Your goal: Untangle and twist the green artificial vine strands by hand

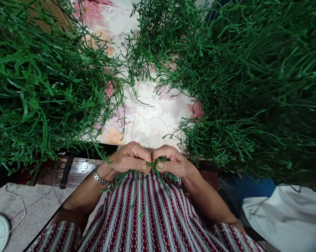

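Observation:
My left hand [133,158] and my right hand [171,161] meet in front of my body at the table's near edge. Between their closed thumbs and fingers they pinch a green plastic-looking plant sprig [153,165]. Thin branches of it hang below the hands against a striped garment. A metal-band watch [101,179] sits on my left wrist. The fingers hide much of the sprig's middle.
A large heap of green sprigs [42,91] covers the table's left side. Another heap [252,77] fills the right, with a smaller bunch [163,31] at the back. A flowered tablecloth [150,115] shows between them. White fabric [284,217] lies at lower right.

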`<move>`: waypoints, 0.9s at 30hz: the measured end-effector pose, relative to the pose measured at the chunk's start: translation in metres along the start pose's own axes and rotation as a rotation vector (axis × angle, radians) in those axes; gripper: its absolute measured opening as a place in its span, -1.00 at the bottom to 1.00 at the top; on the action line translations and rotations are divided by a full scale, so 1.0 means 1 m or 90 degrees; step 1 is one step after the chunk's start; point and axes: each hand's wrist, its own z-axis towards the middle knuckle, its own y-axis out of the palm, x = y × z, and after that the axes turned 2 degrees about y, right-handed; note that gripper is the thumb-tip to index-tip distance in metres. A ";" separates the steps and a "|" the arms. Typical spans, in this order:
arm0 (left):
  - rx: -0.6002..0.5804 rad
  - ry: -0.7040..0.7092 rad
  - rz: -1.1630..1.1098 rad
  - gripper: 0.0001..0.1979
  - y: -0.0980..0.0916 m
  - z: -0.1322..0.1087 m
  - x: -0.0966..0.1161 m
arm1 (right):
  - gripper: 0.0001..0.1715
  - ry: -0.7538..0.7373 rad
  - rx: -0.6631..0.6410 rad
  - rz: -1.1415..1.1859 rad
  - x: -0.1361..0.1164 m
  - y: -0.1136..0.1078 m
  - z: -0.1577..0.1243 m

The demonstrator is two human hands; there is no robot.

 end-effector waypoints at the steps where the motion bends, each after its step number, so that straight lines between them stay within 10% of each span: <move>1: -0.011 -0.008 -0.002 -0.68 0.000 0.000 -0.001 | -0.61 0.002 -0.003 0.014 0.001 0.001 0.000; 27: -0.071 0.044 -0.030 -0.64 -0.004 -0.005 -0.019 | -0.64 -0.008 0.008 0.063 0.001 0.012 0.003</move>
